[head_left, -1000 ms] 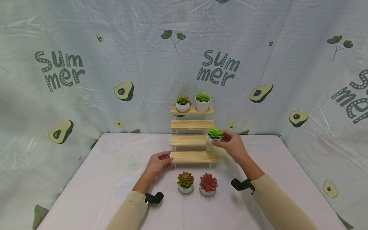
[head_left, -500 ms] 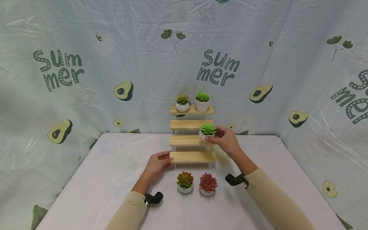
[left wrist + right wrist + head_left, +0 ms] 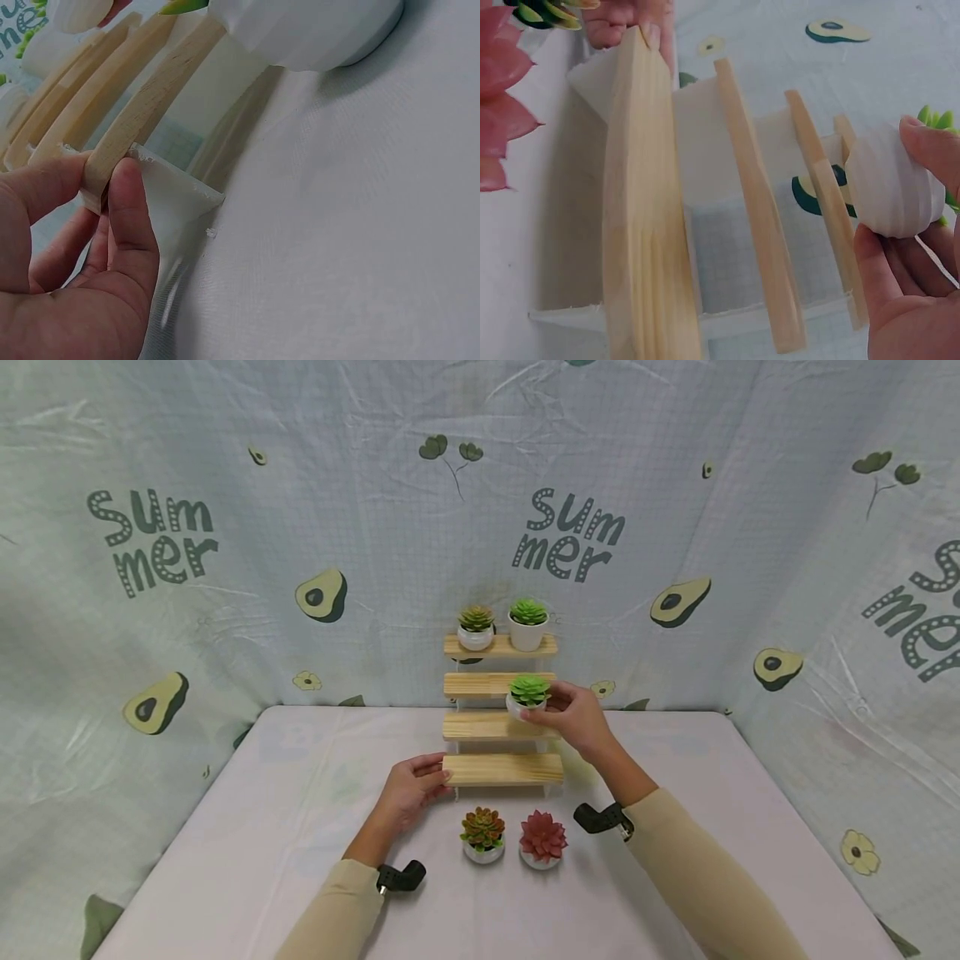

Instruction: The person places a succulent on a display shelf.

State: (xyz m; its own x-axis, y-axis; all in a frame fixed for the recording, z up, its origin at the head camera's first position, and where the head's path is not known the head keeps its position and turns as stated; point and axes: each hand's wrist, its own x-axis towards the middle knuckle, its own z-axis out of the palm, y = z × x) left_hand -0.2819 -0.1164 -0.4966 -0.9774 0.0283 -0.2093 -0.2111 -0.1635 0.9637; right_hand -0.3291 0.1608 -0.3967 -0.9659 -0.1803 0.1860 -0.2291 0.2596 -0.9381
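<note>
A tiered wooden shelf (image 3: 502, 769) stands at the middle of the table. My left hand (image 3: 411, 789) pinches the left end of its lowest board (image 3: 150, 97) between thumb and fingers. My right hand (image 3: 577, 718) holds a bright green succulent (image 3: 529, 690) by its white ribbed pot (image 3: 892, 180). In the head view that pot appears in front of the second and third boards; the right wrist view shows it held off the boards. On the top board sit a brownish-green succulent (image 3: 476, 620) and a green succulent in a taller white pot (image 3: 528, 631).
In front of the shelf, an orange-green succulent (image 3: 483, 832) and a red succulent (image 3: 543, 838) stand in white pots on the white-covered table (image 3: 315, 827). A printed cloth curtain (image 3: 390, 527) hangs behind and at both sides.
My right hand has carried the bright green succulent leftward and slightly up, from the shelf's right edge to in front of the boards. My left hand has stayed on the lowest board.
</note>
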